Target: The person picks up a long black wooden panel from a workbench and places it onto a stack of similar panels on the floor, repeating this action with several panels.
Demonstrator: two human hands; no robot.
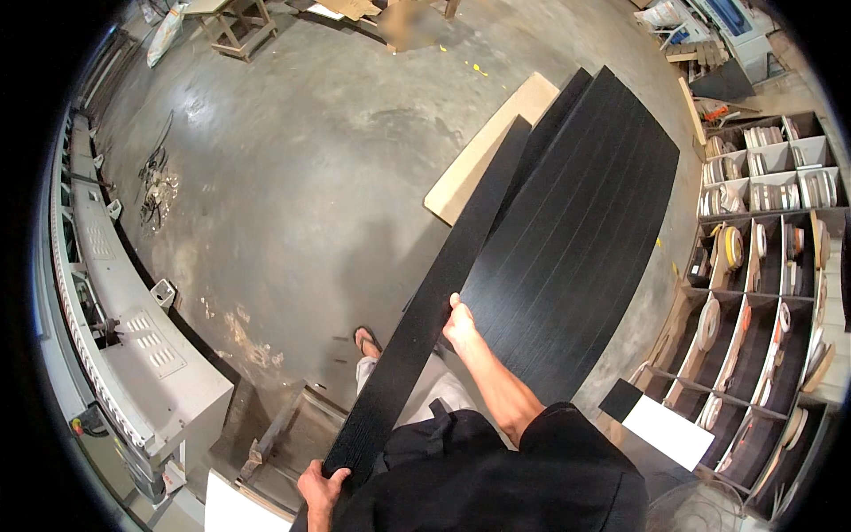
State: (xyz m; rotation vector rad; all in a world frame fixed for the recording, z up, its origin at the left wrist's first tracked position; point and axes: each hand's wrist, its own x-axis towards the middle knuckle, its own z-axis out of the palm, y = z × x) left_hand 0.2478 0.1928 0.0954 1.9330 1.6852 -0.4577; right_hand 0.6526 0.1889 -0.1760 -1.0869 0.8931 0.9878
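Observation:
A long, narrow black wood-grain board (413,328) slants across my front from lower left to upper right. My left hand (321,486) grips its near end, with the thumb on top. Farther along, my right hand (459,328) is closed on the board's right edge, its thumb up and the other fingers mostly hidden. The far end of this board lies beside or over a stack of wide black panels (576,213); I cannot tell whether it rests on them. A pale tan board (487,151) shows under the stack at its left side.
A long grey machine (151,355) runs along the left. Shelves with several rolls of edge banding (762,239) line the right. Close by are a low wooden frame (288,426), a white panel (239,505) and a black-and-white sheet (660,426). A wooden stand (235,27) is at the back.

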